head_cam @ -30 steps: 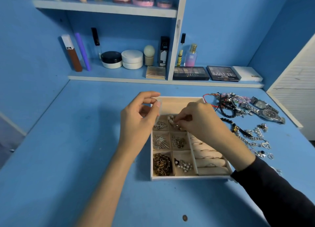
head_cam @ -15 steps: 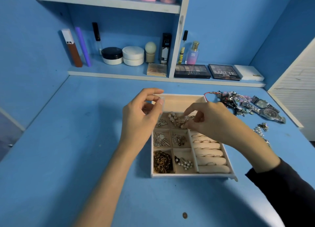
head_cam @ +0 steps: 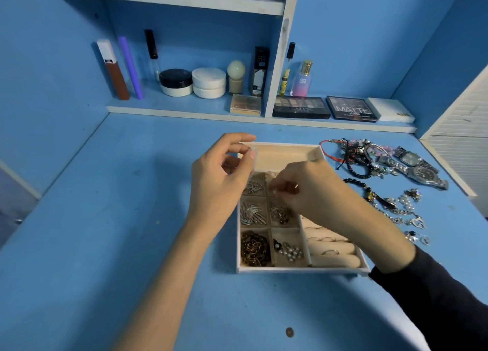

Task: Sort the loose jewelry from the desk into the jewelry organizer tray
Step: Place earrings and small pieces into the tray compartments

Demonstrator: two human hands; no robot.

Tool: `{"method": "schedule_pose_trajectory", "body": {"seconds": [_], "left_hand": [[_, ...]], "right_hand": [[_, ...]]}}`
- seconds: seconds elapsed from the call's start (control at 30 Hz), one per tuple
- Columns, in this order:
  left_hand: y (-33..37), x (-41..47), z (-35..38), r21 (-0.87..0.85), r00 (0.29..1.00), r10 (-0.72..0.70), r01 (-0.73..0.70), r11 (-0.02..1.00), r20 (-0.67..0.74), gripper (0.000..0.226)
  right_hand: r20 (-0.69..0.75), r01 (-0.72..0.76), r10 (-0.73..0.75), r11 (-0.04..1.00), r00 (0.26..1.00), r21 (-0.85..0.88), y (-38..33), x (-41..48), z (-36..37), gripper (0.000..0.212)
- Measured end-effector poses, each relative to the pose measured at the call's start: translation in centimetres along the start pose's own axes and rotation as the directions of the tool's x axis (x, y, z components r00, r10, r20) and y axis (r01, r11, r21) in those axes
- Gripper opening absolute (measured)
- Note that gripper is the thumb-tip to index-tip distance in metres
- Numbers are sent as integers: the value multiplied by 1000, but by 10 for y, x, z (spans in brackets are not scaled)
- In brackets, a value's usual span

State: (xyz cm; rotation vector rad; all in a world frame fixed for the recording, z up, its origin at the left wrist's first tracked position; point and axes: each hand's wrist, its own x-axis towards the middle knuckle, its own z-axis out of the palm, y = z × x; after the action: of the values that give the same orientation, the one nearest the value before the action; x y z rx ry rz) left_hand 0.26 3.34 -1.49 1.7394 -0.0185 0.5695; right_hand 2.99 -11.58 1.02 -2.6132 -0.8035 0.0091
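Blue desk (head_cam: 92,245) lies under the bare left forearm. The left hand (head_cam: 219,181) hovers at the far left corner of the organizer tray (head_cam: 303,269), thumb and forefinger pinching a small clear slip (head_cam: 252,152) too faint to identify. The hand hides that corner of the tray. The small compartments hold tangled silver, gold-brown and pearl pieces, with rings on the padded rolls at the right. The right hand (head_cam: 311,192), in a dark sleeve (head_cam: 435,305), has its fingers curled over the far middle compartment and nips a tiny pale piece (head_cam: 275,191) whose kind I cannot tell. Loose jewelry (head_cam: 383,181) lies just beside the tray on the right: bracelets, watches, chains. The walls are blue. A shelf (head_cam: 184,111) behind carries jars (head_cam: 192,82) and palettes (head_cam: 324,108), the upper shelf cut off above. A white louvred door (head_cam: 464,123) runs off the right edge
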Motion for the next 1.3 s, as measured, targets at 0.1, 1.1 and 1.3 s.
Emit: {"method": "schedule_pose_trajectory", "body": {"seconds": [0.1,1.1,1.3], "left_hand": [[0,-1,0,4,1000,8,-8,1000,0,15],[-1,3,-5,-10,1000,-15,15,1000,10,17],[5,7,-8,11,999,-20,20,1000,51,18]], "right_hand": [[42,4,-4,1000,999,4,4,3,-6,27],[-110,77,-63,989,992,126,16,8,4,13],[-68,136,-131,988,989,76,21,9,5,26]]}}
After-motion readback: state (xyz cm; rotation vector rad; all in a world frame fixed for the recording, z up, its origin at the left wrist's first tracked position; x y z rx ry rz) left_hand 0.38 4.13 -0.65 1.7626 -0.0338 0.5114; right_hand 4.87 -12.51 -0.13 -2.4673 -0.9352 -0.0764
